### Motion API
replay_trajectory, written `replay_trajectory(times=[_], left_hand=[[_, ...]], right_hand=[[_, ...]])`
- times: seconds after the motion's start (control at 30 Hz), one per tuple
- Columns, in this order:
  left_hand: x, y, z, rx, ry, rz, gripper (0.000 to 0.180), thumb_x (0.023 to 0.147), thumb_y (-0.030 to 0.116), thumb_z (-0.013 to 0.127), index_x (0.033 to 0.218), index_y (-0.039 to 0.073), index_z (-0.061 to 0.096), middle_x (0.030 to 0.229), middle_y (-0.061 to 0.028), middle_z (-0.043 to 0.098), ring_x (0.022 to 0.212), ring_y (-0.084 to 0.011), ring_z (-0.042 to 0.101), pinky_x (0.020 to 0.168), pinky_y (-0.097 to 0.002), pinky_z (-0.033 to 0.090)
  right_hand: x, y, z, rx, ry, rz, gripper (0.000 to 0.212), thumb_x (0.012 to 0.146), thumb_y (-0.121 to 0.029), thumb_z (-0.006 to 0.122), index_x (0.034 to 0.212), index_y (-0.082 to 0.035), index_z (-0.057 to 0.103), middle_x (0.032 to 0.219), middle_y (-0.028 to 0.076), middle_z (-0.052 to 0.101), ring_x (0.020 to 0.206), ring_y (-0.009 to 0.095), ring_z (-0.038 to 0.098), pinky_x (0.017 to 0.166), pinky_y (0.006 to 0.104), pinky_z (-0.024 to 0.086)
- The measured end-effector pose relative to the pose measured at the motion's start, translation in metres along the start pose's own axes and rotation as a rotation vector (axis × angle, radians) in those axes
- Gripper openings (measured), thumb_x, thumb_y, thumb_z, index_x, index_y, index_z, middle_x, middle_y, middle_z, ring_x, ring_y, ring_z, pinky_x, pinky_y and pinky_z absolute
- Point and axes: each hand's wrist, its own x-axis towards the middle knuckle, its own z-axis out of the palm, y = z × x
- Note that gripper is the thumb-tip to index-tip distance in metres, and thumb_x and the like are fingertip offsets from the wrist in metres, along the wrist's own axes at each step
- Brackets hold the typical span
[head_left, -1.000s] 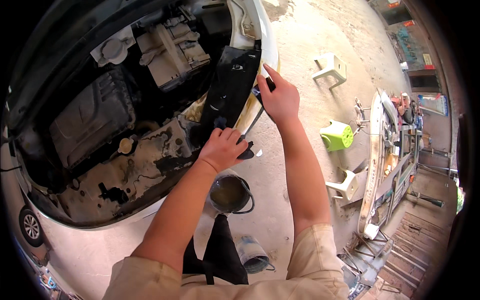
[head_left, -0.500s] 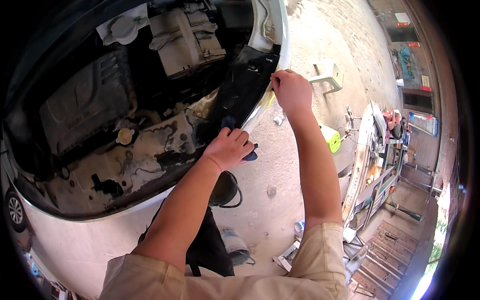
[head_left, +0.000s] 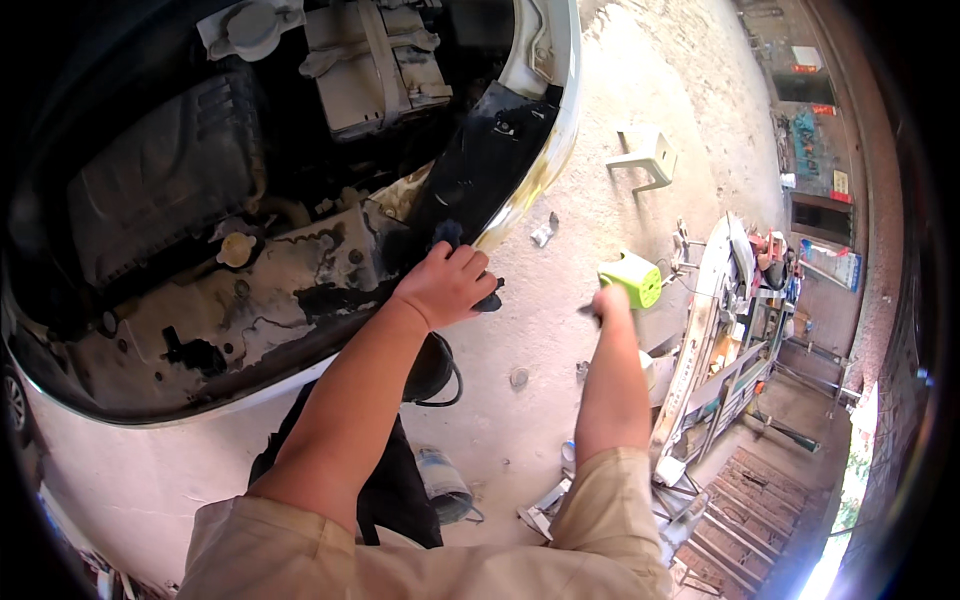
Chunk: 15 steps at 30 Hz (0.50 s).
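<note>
My left hand (head_left: 440, 287) is closed around a dark blue cloth (head_left: 447, 234), which pokes out past both sides of the fingers. It rests at the front edge of the car's open engine bay, by the lower end of a black panel (head_left: 480, 160). Off the car, over the floor, my right hand (head_left: 614, 302) is closed and slightly blurred. A small dark thing (head_left: 590, 312) shows at its fingers, too smeared to name. Along the panel's outer side, the pale car-body edge (head_left: 528, 205) has yellowish, worn-looking patches.
Inside the bay are a battery (head_left: 370, 85), a dusty engine cover (head_left: 165, 180) and a yellowish cap (head_left: 236, 250). A pale stool (head_left: 645, 158) and a green stool (head_left: 632, 278) stand on the floor. A bucket (head_left: 443, 485) stands near me; cluttered racks (head_left: 725, 350) line the right.
My right hand has left the upper edge of the black panel and swung right and down, in front of the green stool. My left hand stays on the cloth. The view has shifted slightly.
</note>
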Motion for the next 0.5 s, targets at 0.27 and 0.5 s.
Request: replay_trajectory(times=[0.27, 0.5], left_hand=[[-0.007, -0.004, -0.002, 0.045, -0.019, -0.023, 0.047, 0.066, 0.048, 0.084, 0.1, 0.023, 0.065, 0.109, -0.0015, 0.059, 0.108, -0.0221, 0.055, 0.088, -0.0384, 0.043], [-0.004, -0.004, 0.0, 0.049, -0.072, -0.027, 0.042, 0.074, 0.047, 0.082, 0.104, 0.023, 0.066, 0.111, -0.0002, 0.059, 0.111, -0.0219, 0.053, 0.089, -0.0389, 0.043]], right_hand=[[-0.094, -0.085, 0.011, 0.31, 0.044, -0.003, 0.083, 0.089, -0.07, 0.059, 0.114, 0.008, 0.073, 0.114, 0.03, 0.071, 0.11, 0.043, 0.069, 0.099, 0.0459, 0.053], [-0.113, -0.164, -0.048, 1.705, 0.238, -0.326, 0.06, 0.103, -0.058, 0.056, 0.099, 0.001, 0.066, 0.082, 0.004, 0.065, 0.073, 0.012, 0.058, 0.066, 0.0298, 0.048]])
